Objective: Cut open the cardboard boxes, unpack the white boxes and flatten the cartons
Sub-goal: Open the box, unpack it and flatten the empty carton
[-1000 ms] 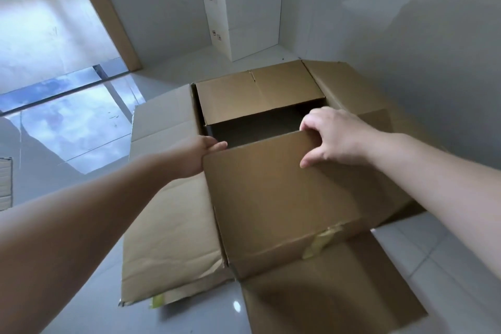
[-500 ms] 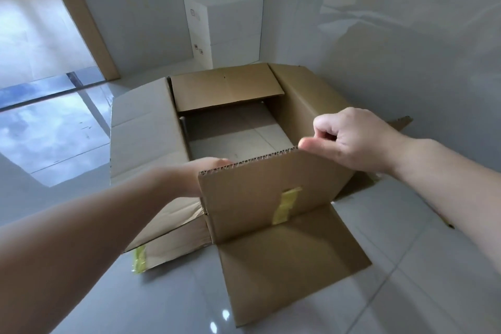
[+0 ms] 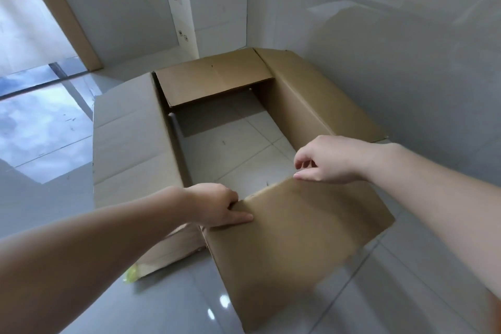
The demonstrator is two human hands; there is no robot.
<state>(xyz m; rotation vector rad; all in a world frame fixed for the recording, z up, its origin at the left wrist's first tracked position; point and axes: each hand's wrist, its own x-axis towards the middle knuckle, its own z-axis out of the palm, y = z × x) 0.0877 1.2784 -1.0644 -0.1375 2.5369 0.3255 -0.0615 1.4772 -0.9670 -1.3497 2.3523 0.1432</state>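
Two hands work one brown carton [image 3: 292, 238] in the head view, the only view there is. The carton stands open at top and bottom on the glossy tiled floor [image 3: 151, 306], so inside its walls there is nothing but bare tile — no white box, no packing. The left hand [image 3: 217, 205] grips the near wall at its left corner: the thumb lies flat on the outer face and the other fingers curl over the edge to the inner side. The right hand [image 3: 328, 161] sits at the same wall's far right end, thumb pressed along the top edge, while the other fingers hang loosely curled just above it and close on nothing. Beyond the fingertips of both hands the hollow of the carton opens; past that, the far flap [image 3: 214, 77] folds inward over the opening. Left of the left hand's knuckles a side panel [image 3: 127, 138] leans outward, and beyond the right hand's knuckles the opposite panel [image 3: 320, 95] slopes away toward the wall. Well beyond all the fingers, in the corner of the room, two white boxes [image 3: 214, 12] stand stacked — one on the other, both closed.
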